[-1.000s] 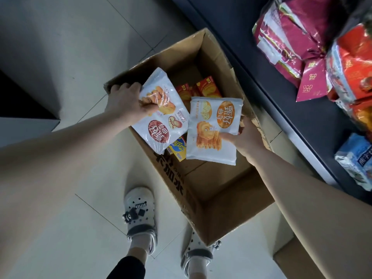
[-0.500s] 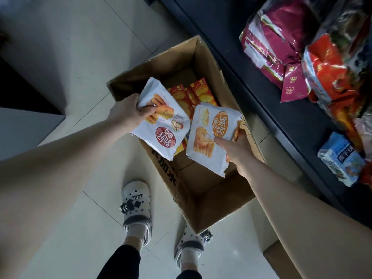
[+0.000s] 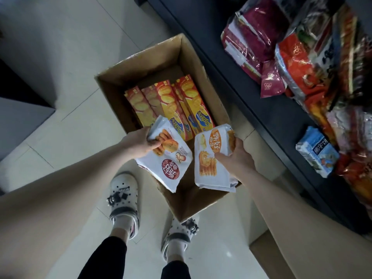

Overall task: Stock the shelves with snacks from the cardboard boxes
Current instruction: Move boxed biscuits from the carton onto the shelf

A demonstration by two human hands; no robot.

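Note:
An open cardboard box (image 3: 141, 63) stands on the tiled floor beside a dark shelf (image 3: 267, 109). Several red and yellow biscuit cartons (image 3: 173, 101) lie side by side in its far half. My left hand (image 3: 138, 144) grips a stack of white snack bags (image 3: 171, 162) with a red round label, held over the box's near left edge. My right hand (image 3: 235, 158) holds a second stack of white snack bags (image 3: 211, 164) with an orange label, over the box's near right side.
The shelf carries piled snack packs: magenta bags (image 3: 255, 37), red bags (image 3: 298, 63) and a blue and white pack (image 3: 316, 152). My two feet in white clogs (image 3: 124, 198) stand just before the box. Another cardboard corner (image 3: 261, 250) shows at lower right.
Both hands with their bags have risen out of the box and come toward me, uncovering the row of biscuit cartons. The view has tilted down.

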